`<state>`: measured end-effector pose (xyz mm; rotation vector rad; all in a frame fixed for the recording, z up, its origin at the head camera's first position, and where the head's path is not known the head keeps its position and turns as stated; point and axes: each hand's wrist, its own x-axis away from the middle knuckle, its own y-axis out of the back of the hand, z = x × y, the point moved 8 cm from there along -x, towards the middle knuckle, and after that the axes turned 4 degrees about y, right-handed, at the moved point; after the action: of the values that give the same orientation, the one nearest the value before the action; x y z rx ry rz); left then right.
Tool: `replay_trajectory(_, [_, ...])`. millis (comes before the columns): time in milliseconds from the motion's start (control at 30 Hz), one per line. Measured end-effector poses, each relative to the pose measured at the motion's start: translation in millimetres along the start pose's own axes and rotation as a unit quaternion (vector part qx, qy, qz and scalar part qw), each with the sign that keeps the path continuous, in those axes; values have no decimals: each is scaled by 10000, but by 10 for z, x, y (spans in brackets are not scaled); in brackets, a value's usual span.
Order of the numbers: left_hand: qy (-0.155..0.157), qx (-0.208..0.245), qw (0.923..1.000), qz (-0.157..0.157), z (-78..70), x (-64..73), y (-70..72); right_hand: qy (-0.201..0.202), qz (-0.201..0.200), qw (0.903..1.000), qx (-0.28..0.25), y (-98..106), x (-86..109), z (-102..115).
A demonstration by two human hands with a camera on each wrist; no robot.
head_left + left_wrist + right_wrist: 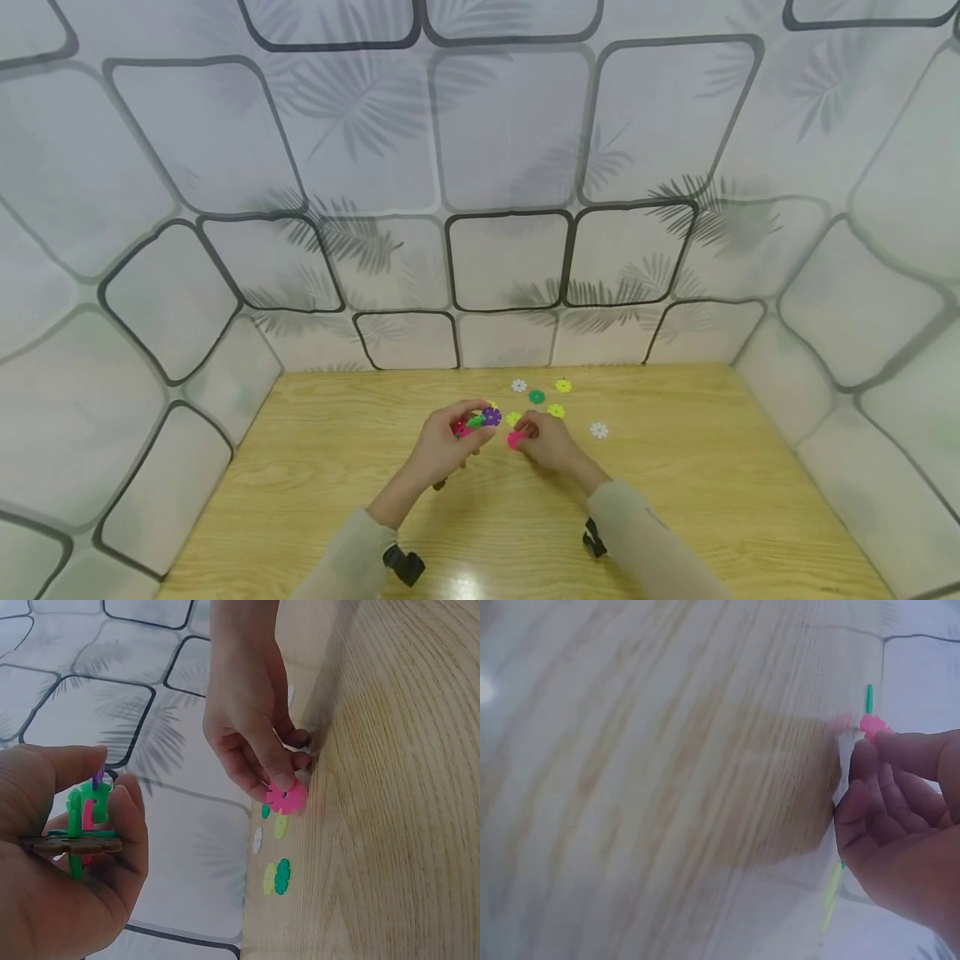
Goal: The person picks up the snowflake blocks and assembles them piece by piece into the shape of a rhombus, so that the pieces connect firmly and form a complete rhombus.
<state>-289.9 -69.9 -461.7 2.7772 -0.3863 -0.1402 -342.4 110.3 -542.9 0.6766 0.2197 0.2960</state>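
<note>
My left hand [442, 440] holds a cluster of joined, notched flower-shaped plastic discs [476, 423], with green, pink and purple pieces showing. In the left wrist view, a brown disc [71, 845] lies crosswise in this cluster, and the palm and fingers hide part of it. To the right, my right hand [552, 442] pinches a single pink flower disc [286, 797] between thumb and finger. That disc is apart from the cluster, held just above the wooden table [315, 467]. Its edge also shows at the fingertips in the right wrist view.
Beyond the hands, several loose discs lie on the table, among them a green disc [537, 397], a yellow disc [563, 386] and a white disc [519, 386]. Another white disc [598, 429] lies right of the right hand. A patterned backdrop [510, 258] encloses the table's back and sides.
</note>
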Motion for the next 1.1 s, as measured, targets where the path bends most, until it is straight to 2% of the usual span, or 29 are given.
replay_trajectory(267, [-50, -8, 10000, 25, -2, -2, -2, 79, -293, 9992, -264, 163, 30, 40])
replay_trajectory(433, [-56, 16, 10000, 81, -1, -5, -13, -19, -289, 9968, -750, 292, 51, 133])
replay_trajectory(667, [-28, -19, 10000, 93, 6, -5, -16, 693, -136, 9906, -1170, 435, 102, 389])
replay_trajectory(933, [2, -142, 9999, 97, -3, -10, -22, 991, -70, 9892, -1078, 481, 145, 564])
replay_trajectory(1100, [-29, -171, 9998, 105, -17, -12, -32, 1148, -168, 9883, -993, 532, 182, 672])
